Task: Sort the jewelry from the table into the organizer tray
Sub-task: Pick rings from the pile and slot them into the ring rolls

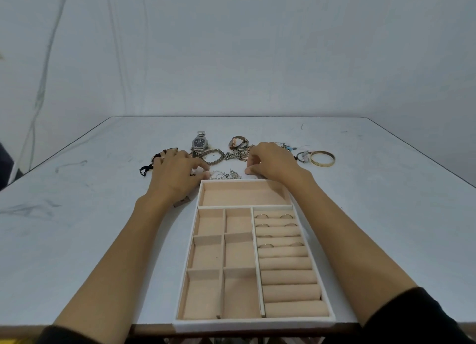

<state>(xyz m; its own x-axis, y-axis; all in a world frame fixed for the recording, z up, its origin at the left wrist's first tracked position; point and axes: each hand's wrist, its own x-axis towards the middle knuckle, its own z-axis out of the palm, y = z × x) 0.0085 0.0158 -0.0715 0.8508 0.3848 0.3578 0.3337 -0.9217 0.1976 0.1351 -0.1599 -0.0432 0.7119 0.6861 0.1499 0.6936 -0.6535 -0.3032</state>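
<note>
Two hands (pixel 177 173) (pixel 273 163) hiding chains (pixel 226 175) beyond tray (pixel 252 323)

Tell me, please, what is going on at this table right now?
A person is sorting jewelry into a beige organizer tray. Several rings already sit in the ring rolls on the tray's right side; the other compartments look empty. Both hands reach past the tray's far edge: the left hand and right hand are at a tangle of thin chains. Two watches, a beaded bracelet and a gold bangle wait on the table.
</note>
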